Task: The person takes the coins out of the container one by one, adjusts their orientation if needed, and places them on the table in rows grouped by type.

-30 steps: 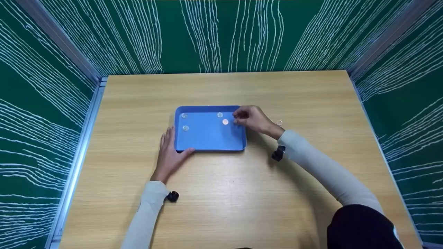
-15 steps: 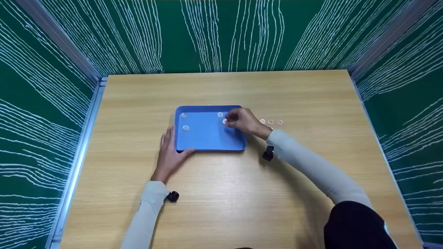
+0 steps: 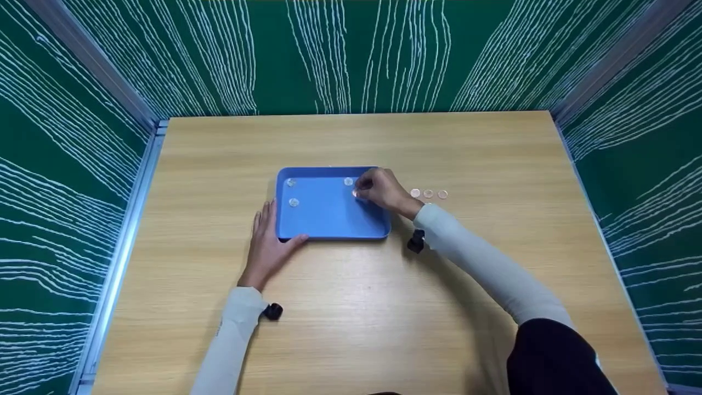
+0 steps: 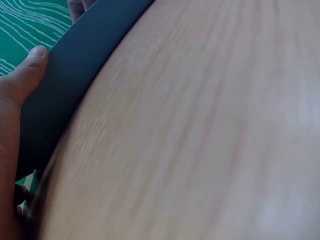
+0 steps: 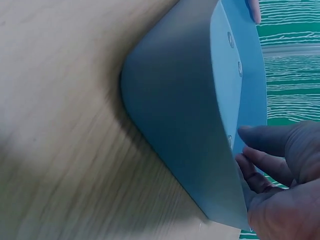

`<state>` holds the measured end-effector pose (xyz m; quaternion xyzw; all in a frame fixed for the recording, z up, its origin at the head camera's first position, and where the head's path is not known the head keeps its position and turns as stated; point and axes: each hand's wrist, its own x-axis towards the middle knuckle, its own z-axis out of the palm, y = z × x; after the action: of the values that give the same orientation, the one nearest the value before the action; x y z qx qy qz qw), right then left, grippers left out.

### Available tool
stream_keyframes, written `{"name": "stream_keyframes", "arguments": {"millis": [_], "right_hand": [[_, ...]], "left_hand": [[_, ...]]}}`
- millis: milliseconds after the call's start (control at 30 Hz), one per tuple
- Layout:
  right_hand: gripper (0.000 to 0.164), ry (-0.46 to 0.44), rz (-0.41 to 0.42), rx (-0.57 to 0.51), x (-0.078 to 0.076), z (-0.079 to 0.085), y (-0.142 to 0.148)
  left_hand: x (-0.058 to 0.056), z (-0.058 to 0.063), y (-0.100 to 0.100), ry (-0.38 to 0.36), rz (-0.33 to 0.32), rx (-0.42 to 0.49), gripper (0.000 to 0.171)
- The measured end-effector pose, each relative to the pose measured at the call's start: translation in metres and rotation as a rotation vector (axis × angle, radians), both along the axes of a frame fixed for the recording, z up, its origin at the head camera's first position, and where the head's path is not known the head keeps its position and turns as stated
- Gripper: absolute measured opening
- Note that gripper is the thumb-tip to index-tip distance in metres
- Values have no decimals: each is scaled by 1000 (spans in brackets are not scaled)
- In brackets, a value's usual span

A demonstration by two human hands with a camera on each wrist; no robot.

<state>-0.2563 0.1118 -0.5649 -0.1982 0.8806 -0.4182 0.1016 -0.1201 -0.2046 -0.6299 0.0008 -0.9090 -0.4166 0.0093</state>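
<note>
A shallow blue tray (image 3: 332, 222) lies on the table. My left hand (image 3: 269, 247) rests against its near left corner, fingers straight along the left side and thumb (image 4: 31, 70) on the near rim. My right hand (image 3: 384, 191) reaches over the tray's right side, with thumb and fingertips pinching at a copper-coloured coin (image 3: 355, 193). In the right wrist view the fingers dip behind the tray wall (image 5: 175, 115), hiding that coin. A silvery coin (image 3: 348, 181) lies just left of these fingertips. Two more silvery discs, an upper coin (image 3: 291, 182) and a lower coin (image 3: 294, 202), lie at the tray's left.
Right of the tray, a row of copper-coloured coins (image 3: 428, 193) lies on the wooden table (image 3: 351, 307), partly beside my right wrist. Green walls (image 3: 274, 55) with white wavy lines enclose the table at the back and sides.
My right hand has moved left and slightly inward over the tray, its fingertips now at the copper-coloured coin. Coins behind the wrist have come into view. The left hand has stayed put.
</note>
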Motion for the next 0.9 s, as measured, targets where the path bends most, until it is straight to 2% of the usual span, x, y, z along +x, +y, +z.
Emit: {"name": "stream_keyframes", "arguments": {"millis": [233, 567, 900], "right_hand": [[13, 73, 39, 24, -2, -5, -5], [17, 104, 22, 107, -7, -8, -10], [10, 77, 71, 154, -5, -7, -15]], "left_hand": [[0, 1, 0, -6, -5, 6, 127], [0, 0, -1, -20, 1, 13, 126], [0, 0, -2, -14, 6, 14, 126]]}}
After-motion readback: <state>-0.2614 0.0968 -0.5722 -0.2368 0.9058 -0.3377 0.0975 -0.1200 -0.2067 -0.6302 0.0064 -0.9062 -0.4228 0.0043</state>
